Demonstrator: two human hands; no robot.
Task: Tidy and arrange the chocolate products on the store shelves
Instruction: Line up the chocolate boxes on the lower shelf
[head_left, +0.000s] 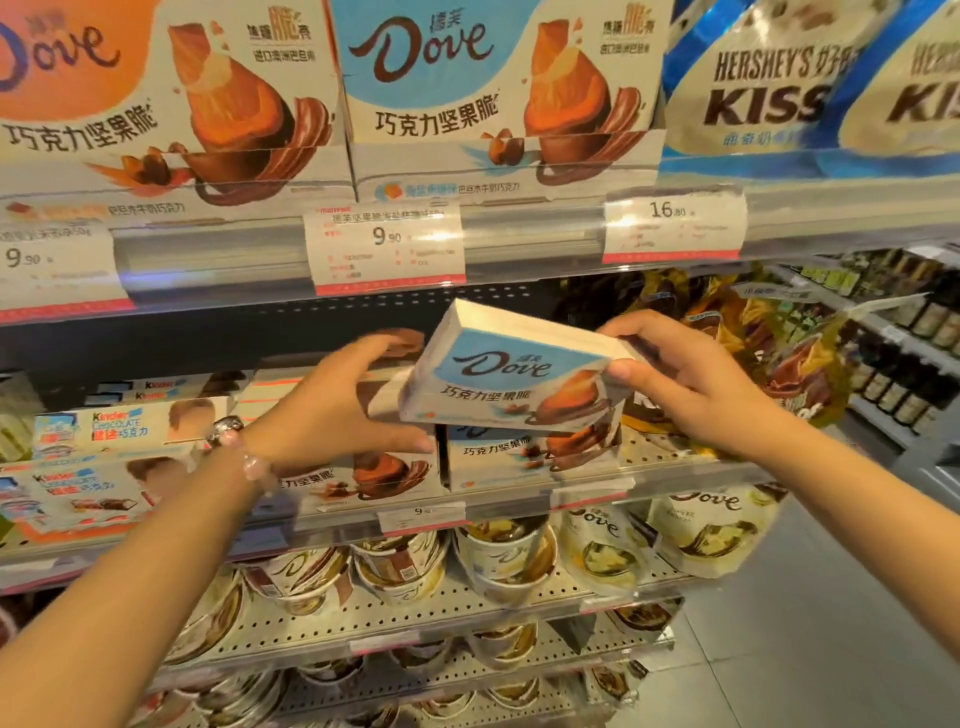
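Note:
A blue-and-white Dove box (511, 371) is tilted in the air in front of the middle shelf. My right hand (680, 374) pinches its right end between thumb and fingers. My left hand (337, 410) grips a stack of Dove boxes (384, 478) standing on the middle shelf, its thumb under the raised box's left corner. Another blue Dove box (530, 460) stands on the shelf directly below the raised one.
Big Dove boxes (467, 104) and Hershey's Kisses bags (769, 83) fill the top shelf above price tags (387, 244). Kinder Chocolate packs (119, 431) lie left on the middle shelf. Dove tubs (400, 566) and pouches (711, 530) sit on lower shelves. An aisle floor (831, 649) opens right.

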